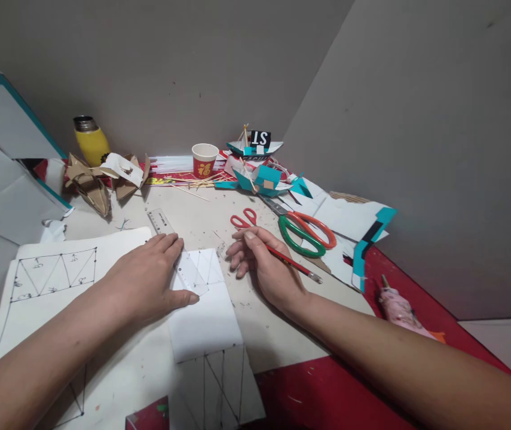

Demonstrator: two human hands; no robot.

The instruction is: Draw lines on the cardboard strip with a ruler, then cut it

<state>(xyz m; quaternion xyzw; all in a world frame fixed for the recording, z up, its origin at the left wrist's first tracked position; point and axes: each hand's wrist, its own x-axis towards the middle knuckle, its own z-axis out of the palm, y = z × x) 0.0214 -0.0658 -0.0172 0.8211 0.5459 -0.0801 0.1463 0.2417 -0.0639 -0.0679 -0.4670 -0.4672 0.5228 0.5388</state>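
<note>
My left hand (150, 279) lies flat, fingers stretched, pressing a clear plastic ruler (168, 230) onto a white paper piece (204, 310) marked with triangle lines. My right hand (262, 263) is closed around a red pencil (297, 267), its fingertips resting on the table just right of the paper. The pencil's tip is hidden by the fingers. A large white sheet (53, 275) with a drawn truss pattern lies under my left forearm.
Red-handled scissors (242, 220) and larger green-and-orange scissors (306, 232) lie just beyond my right hand. A paper cup (204, 160), a yellow flask (90, 141), folded cardboard shapes (98, 179), teal paper models (262, 178), thin sticks and a pink object (397, 307) surround the work area. Walls close in behind.
</note>
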